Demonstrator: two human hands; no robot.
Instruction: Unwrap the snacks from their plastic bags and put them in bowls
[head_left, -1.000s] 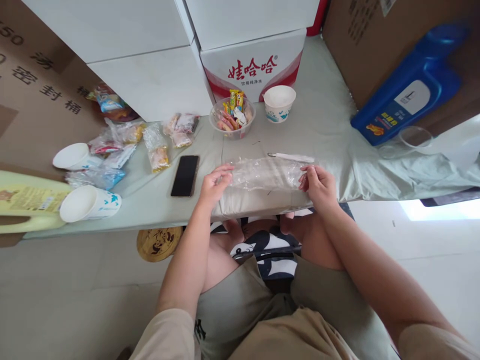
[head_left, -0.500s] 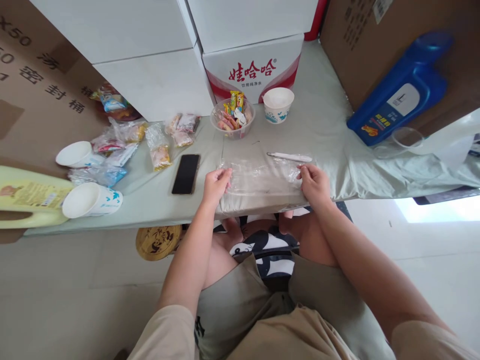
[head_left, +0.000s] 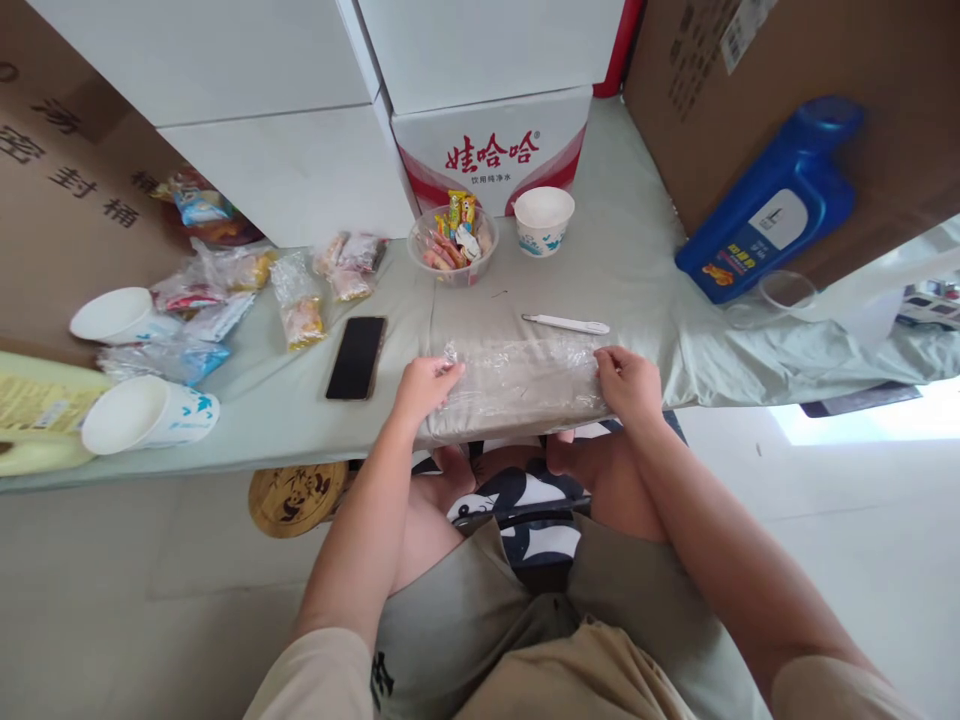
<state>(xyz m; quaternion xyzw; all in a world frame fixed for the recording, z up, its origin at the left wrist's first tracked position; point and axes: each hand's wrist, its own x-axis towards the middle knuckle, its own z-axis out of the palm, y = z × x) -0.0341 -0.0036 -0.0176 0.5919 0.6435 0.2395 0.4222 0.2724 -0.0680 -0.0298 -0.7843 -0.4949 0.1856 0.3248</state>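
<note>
A clear plastic bag (head_left: pixel 525 378) lies stretched flat at the table's front edge. My left hand (head_left: pixel 429 388) pinches its left end. At the other end, my right hand (head_left: pixel 628 382) grips the bag between thumb and fingers. Just beyond the bag rests a slim white pen-like tool (head_left: pixel 566 324), apart from both hands. A black phone (head_left: pixel 356 357) lies to the left of my left hand. Farther back stand a clear plastic bowl (head_left: pixel 454 272) of wrapped snacks and a white paper cup (head_left: pixel 544 222).
Several bagged snacks (head_left: pixel 298 300) lie on the left, beside two tipped paper cups (head_left: pixel 150 415). A blue bottle (head_left: pixel 772 205) leans at right near a clear plastic cup (head_left: pixel 786 293). White boxes (head_left: pixel 491 150) and a brown carton (head_left: pixel 810 60) line the back of the cloth-covered table (head_left: pixel 637 290).
The bag has come slightly nearer to me, off the white tool, and lies flatter between my hands. Both hands keep their hold. The head view has shifted a little.
</note>
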